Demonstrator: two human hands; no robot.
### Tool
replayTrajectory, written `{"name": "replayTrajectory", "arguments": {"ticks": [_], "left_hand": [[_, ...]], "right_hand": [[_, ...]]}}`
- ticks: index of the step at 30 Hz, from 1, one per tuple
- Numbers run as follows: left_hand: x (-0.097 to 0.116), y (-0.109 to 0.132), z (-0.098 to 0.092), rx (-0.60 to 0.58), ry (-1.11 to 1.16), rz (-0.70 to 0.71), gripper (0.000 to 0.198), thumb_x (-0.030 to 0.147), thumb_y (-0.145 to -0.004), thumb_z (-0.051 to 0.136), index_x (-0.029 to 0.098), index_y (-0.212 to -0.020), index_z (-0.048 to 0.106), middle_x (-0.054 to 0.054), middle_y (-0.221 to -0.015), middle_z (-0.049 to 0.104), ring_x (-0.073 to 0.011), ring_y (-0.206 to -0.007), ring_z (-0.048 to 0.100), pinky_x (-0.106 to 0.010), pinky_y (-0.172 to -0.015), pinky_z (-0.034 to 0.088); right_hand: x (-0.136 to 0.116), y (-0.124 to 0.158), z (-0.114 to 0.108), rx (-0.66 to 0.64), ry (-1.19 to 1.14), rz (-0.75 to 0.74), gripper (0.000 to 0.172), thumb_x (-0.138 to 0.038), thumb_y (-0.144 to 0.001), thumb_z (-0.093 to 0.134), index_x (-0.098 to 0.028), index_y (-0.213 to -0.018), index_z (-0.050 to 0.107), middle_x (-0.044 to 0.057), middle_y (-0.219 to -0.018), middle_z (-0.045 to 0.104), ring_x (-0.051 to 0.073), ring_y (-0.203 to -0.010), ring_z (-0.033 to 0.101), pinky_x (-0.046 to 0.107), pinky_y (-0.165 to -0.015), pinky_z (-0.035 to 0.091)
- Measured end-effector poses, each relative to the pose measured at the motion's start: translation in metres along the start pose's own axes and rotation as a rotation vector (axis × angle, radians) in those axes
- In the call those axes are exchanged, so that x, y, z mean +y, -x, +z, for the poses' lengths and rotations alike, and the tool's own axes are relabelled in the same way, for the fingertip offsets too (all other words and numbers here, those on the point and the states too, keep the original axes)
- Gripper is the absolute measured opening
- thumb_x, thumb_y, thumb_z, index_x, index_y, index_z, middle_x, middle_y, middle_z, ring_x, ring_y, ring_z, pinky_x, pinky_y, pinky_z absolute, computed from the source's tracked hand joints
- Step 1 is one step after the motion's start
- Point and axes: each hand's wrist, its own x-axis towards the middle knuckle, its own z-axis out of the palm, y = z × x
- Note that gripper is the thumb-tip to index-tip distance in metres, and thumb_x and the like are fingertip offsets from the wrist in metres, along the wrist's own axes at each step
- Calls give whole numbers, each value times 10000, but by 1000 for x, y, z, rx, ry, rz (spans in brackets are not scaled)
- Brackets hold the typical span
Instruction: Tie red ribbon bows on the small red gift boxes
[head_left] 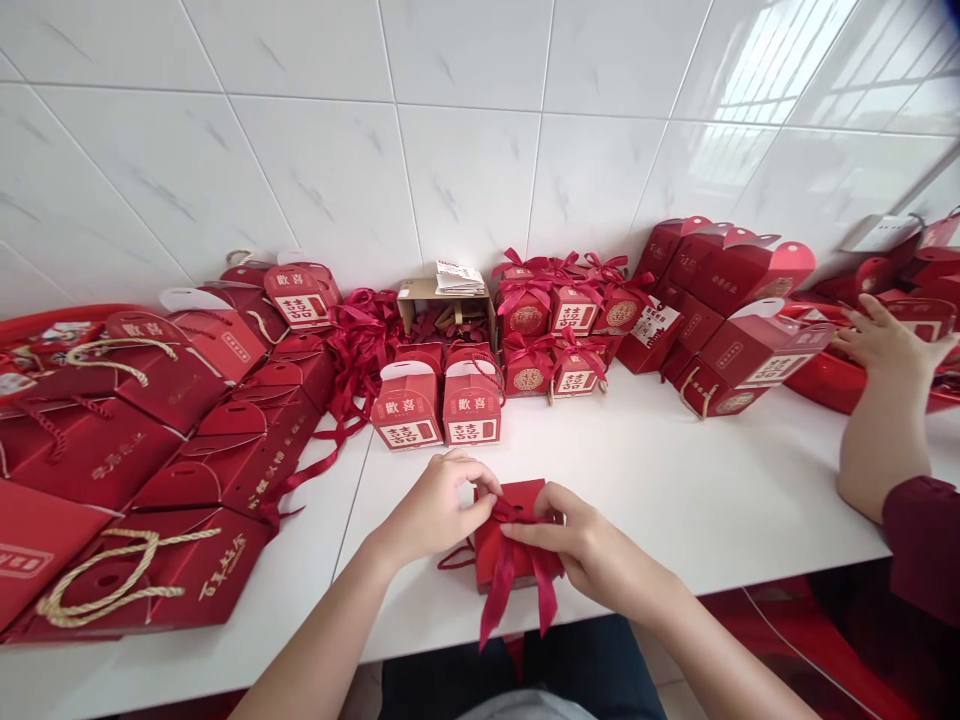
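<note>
A small red gift box point(489, 568) stands near the table's front edge, right before me. Dark red ribbon point(501, 592) is looped over its top, with two tails hanging down the near side. My left hand point(442, 505) pinches the ribbon at the box's upper left, thumb and forefinger together. From the right, my right hand point(589, 535) closes its fingers on the ribbon at the middle of the top. A thin dark red cord loop sticks out at the box's left side. The knot area is partly hidden by my fingers.
Two boxes point(472, 405) stand ahead, before a cardboard carton point(448, 290). Ribbon-tied boxes point(576, 312) are stacked behind. Loose ribbons point(367, 335) and many rope-handled boxes point(195, 560) fill the left. More boxes point(742, 270) stand right, where a co-worker's hand point(889, 345) reaches over a red basin point(817, 385).
</note>
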Motion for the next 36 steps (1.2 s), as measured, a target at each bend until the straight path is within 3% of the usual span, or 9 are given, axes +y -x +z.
{"name": "replayTrajectory", "arguments": {"ticks": [4,13,16,19,21,23,28,33,36], "left_hand": [[0,-2,-2,-5,37,-9,149,143,-785,532,207,-816,663,-24,-863,677,-198,-875,611,-316,-818,473],[0,5,-9,-178,-106,35,32,251,-823,572,226,-810,589,-27,-934,534,-218,-977,522,-351,-869,467],[-2,6,-7,-245,-52,49,60,255,-815,597,222,-793,552,-48,-1065,501,-227,-1085,501,-371,-935,455],[-4,4,-4,-312,65,121,93,259,-823,619,220,-780,546,-63,-1328,432,-256,-1323,355,-391,-1062,368],[-7,2,-2,-296,104,130,81,285,-846,608,224,-802,577,-47,-1444,364,-267,-1396,265,-417,-1118,293],[-10,0,0,-246,103,110,114,315,-865,589,225,-798,603,-39,-1465,368,-273,-1401,264,-442,-1136,252],[-13,-2,2,-233,146,132,234,358,-869,583,208,-690,565,-31,-1403,475,-256,-1346,361,-410,-1092,322],[-6,0,10,-21,55,128,262,301,-820,630,202,-621,490,-54,-1241,596,-273,-1285,387,-462,-1090,298],[-2,4,20,44,138,119,275,267,-802,634,211,-615,440,-61,-1121,653,-258,-1218,451,-443,-1053,355]], "right_hand": [[-1,0,3,-52,42,-24,373,-139,-938,436,-274,-1166,698,95,-924,538,198,-813,575,318,-690,549],[8,1,5,-45,-7,-27,341,-148,-920,494,-299,-1133,714,84,-925,524,197,-813,571,327,-691,554],[7,1,4,-36,-12,-41,319,-166,-921,511,-301,-1117,722,82,-916,521,193,-808,564,317,-684,545],[7,1,2,-52,-25,-48,334,-153,-921,508,-318,-1123,718,70,-908,504,180,-792,545,304,-683,532],[8,1,1,-76,-29,-35,342,-144,-918,512,-320,-1131,713,66,-912,489,175,-790,532,297,-680,524],[9,2,1,-95,-31,-20,344,-143,-915,523,-323,-1144,705,66,-922,475,175,-807,524,297,-688,520],[10,3,1,-116,-49,-21,329,-163,-928,520,-311,-1164,695,68,-926,465,170,-827,514,308,-727,518],[8,3,1,-78,-40,-56,327,-162,-939,488,-304,-1136,706,59,-918,483,164,-794,520,301,-690,523],[7,2,0,-69,-52,-61,334,-146,-936,480,-300,-1138,697,59,-936,489,180,-848,541,315,-729,532]]}}
